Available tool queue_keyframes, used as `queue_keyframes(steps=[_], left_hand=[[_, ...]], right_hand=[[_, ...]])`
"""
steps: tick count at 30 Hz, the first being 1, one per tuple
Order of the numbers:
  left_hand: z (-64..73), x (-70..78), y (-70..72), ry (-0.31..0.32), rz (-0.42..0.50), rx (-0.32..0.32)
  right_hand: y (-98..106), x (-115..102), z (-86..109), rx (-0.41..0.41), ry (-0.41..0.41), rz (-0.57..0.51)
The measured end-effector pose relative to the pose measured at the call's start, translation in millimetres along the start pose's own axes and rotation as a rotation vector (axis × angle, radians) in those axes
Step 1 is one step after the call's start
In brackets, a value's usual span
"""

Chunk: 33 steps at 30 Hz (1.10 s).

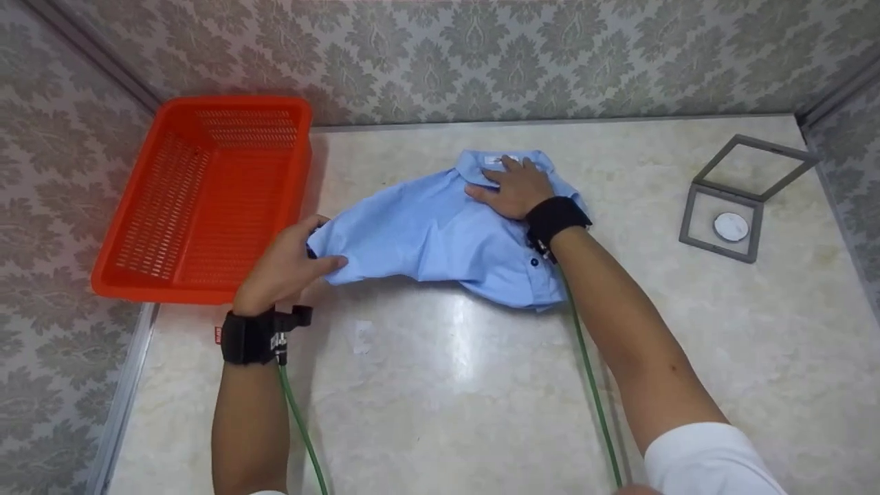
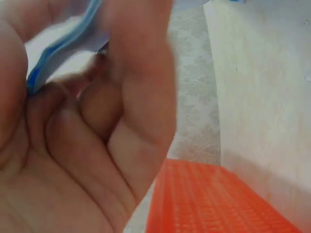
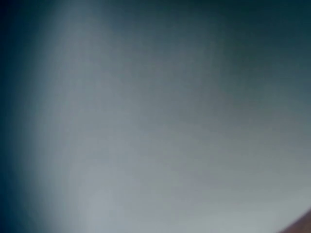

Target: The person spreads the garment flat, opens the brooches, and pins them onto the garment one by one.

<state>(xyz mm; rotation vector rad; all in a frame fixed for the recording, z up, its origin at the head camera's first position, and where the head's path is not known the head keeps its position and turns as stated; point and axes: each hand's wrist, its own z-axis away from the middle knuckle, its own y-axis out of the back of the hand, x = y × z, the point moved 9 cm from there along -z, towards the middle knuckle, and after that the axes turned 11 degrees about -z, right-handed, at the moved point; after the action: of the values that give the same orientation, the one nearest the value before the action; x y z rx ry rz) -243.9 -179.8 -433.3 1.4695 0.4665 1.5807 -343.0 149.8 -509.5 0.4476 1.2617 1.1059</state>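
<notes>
A light blue shirt [image 1: 412, 234] lies across the middle of the table, its collar with a white label toward the back wall. My left hand [image 1: 289, 265] grips the shirt's left end between thumb and fingers, beside the basket. In the left wrist view the curled fingers surround a blue fabric edge [image 2: 58, 48]. My right hand [image 1: 515, 189] rests on the shirt just below the collar, its fingers spread and pressing on the cloth. A dark button [image 1: 535, 262] shows near the right wrist. Blurred cloth fills almost all of the right wrist view.
A red plastic basket [image 1: 295, 185] with slotted sides stands at the back left. On the right is an open grey frame [image 1: 722, 251] with a round white disc [image 1: 731, 227] inside. Green cables [image 1: 591, 371] run from both wrists. Patterned walls [image 1: 433, 62] border the table.
</notes>
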Motion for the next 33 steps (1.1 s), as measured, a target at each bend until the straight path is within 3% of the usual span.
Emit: queue_keyframes(steps=[2, 5, 8, 11, 13, 16, 20, 27, 30, 33], left_hand=[[3.9, -2.5, 4.1, 0.038, 0.088, 0.07], [5.5, -1.7, 5.4, 0.033, 0.326, 0.187], [4.0, 3.4, -0.9, -0.076, 0.57, 0.251], [2.3, 12.9, -13.3, -0.241, 0.634, 0.207], [1.2, 18.5, -24.4, -0.331, 0.583, 0.146], [-3.7, 21.4, -42.9, -0.373, 0.455, 0.068], [-10.9, 18.3, -59.4, -0.325, 0.315, 0.058], [-18.8, 12.3, -71.6, -0.221, 0.256, 0.048], [-21.9, 13.4, -76.0, -0.211, 0.137, 0.06], [-21.7, 15.7, -74.8, -0.217, 0.021, 0.113]], right_hand=[[0, 1, -0.8, -0.001, -0.003, -0.002], [1, 3, -1.0, 0.0, -0.008, 0.007], [2, 4, -1.1, -0.005, -0.008, 0.013], [1, 3, -1.7, -0.011, -0.004, 0.015], [1, 2, -2.2, -0.012, 0.0, 0.016], [0, 2, -2.6, -0.013, 0.003, 0.018], [-1, 0, -2.0, -0.017, 0.003, 0.016], [-1, 1, -0.5, -0.028, -0.006, 0.012], [0, 1, -0.6, -0.027, -0.005, 0.018], [0, 0, -1.1, -0.023, -0.001, 0.023]])
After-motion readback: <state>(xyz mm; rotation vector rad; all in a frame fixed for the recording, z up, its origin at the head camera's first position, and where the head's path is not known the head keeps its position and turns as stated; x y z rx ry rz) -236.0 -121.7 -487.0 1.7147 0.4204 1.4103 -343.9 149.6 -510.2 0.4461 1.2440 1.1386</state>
